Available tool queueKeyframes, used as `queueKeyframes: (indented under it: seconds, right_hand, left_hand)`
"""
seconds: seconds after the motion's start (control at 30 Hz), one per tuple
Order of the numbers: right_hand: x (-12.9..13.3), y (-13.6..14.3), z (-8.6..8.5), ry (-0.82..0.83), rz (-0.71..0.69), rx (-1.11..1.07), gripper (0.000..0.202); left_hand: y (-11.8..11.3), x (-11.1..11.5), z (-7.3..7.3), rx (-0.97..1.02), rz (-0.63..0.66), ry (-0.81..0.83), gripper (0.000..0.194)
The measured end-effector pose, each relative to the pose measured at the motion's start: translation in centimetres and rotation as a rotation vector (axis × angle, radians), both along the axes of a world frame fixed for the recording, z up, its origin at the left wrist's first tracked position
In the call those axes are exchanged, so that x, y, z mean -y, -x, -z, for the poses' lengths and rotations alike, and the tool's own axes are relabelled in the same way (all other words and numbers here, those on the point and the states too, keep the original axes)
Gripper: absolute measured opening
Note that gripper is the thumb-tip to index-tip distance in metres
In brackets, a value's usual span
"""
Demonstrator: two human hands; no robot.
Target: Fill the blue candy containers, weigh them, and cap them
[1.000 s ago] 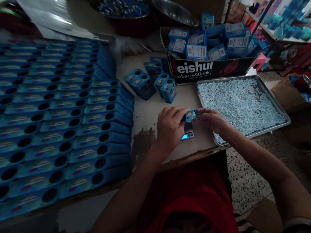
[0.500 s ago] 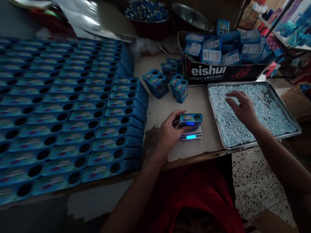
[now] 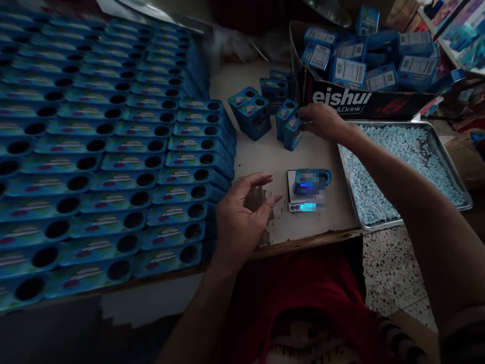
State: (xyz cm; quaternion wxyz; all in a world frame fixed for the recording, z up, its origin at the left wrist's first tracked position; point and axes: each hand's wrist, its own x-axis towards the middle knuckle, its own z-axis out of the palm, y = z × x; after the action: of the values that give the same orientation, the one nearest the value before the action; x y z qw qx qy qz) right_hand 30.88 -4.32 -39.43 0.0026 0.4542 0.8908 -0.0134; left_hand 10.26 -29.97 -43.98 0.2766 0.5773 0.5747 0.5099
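My left hand (image 3: 244, 215) hovers at the left of a small digital scale (image 3: 295, 207), thumb and fingers apart with nothing between them. On the scale's plate stands a blue candy box (image 3: 303, 182) with a round hole in its top; both are partly blurred, though the display glows blue. Farther back, my right hand (image 3: 322, 120) has its fingers bent against the right side of another blue box (image 3: 292, 134), which stands in a small group. The hand's far fingertips are hidden. Its forearm passes over a metal tray (image 3: 356, 215) of small pale-blue candies (image 3: 382, 194).
Rows of blue boxes (image 3: 109, 172) with round holes cover the left of the table. Several more boxes (image 3: 250, 114) stand behind the scale. A black carton (image 3: 382, 103) full of blue boxes is at the back right. The table's worn front edge (image 3: 314, 241) runs before me.
My left hand has let go of the box on the scale and drawn back left. My right hand has moved from above the candy tray to the standing boxes. The view has shifted slightly.
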Motion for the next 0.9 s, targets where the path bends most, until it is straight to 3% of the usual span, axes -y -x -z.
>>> queueKeyframes:
  seconds: [0.23,0.4,0.53,0.7,0.8,0.9]
  right_hand:
    - [3.8,-2.8,-2.6,-0.029,0.094,-0.171,0.040]
    - [7.5,-5.7,-3.9,-0.175,0.130,-0.318,0.031]
    - [9.8,-7.6,-4.1,-0.239,0.185,-0.417,0.025]
    - [12.1,-8.6,-3.0,-0.233,0.203,-0.451,0.020]
    - [14.2,-7.8,-1.8,-0.162,0.129,-0.403,0.018]
    - [16.4,-6.4,-0.6,-0.061,0.028,-0.354,0.019]
  left_hand:
    - [-1.2,-1.5,-1.1,-0.255,0.027,-0.186,0.042]
    - [-3.7,-3.3,-2.6,-0.518,0.163,-0.270,0.058]
    - [-5.9,-5.0,-2.9,-0.662,0.229,-0.210,0.069]
    - [-6.5,-5.2,-3.4,-0.670,0.355,0.006,0.038]
    - [-3.9,-3.4,-5.5,-0.638,0.184,-0.017,0.033]
    - [0.5,-2.1,-9.2,-0.655,-0.106,-0.034,0.044]
